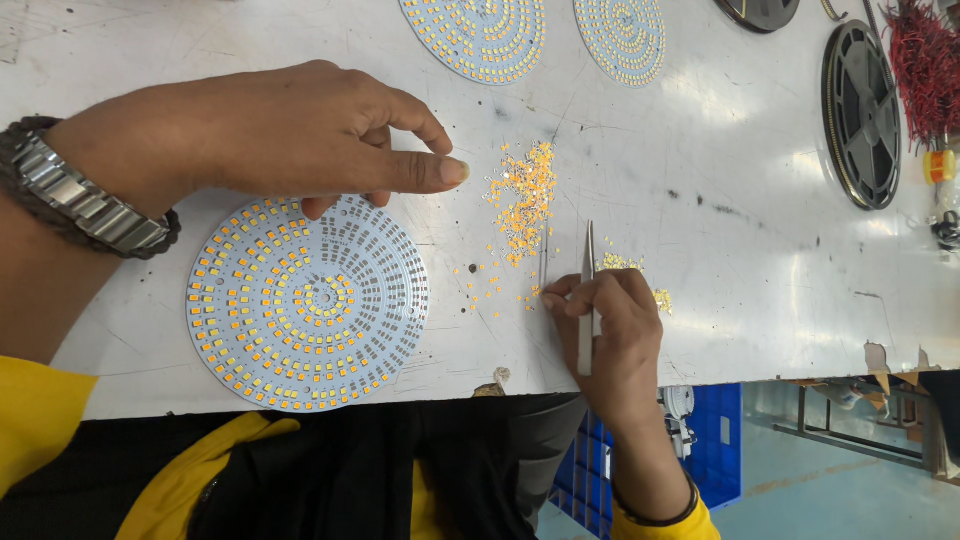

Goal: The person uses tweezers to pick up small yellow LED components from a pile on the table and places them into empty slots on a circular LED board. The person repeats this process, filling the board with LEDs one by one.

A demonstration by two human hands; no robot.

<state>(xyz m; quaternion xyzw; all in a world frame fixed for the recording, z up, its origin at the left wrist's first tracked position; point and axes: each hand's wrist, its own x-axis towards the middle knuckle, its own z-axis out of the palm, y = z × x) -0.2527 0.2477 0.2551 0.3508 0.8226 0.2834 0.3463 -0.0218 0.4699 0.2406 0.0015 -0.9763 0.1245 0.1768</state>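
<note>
A round white LED board point(300, 310), densely set with small yellow and orange chips in rings, lies on the white table near its front edge. My left hand point(280, 130), with a metal watch on the wrist, grips the board's far rim: the thumb is on the board and the index finger stretches toward a loose pile of tiny orange-yellow chips point(525, 200). My right hand point(615, 330) holds thin metal tweezers point(588, 260). Their tips point away from me, just right of the pile and among scattered chips.
Two more round LED boards point(480, 35) point(622, 30) lie at the far side. A black reel point(860, 115), a second reel point(760, 12) and a bundle of red wires point(925, 65) are at the right. A blue crate point(720, 440) stands below the chipped table edge point(880, 355).
</note>
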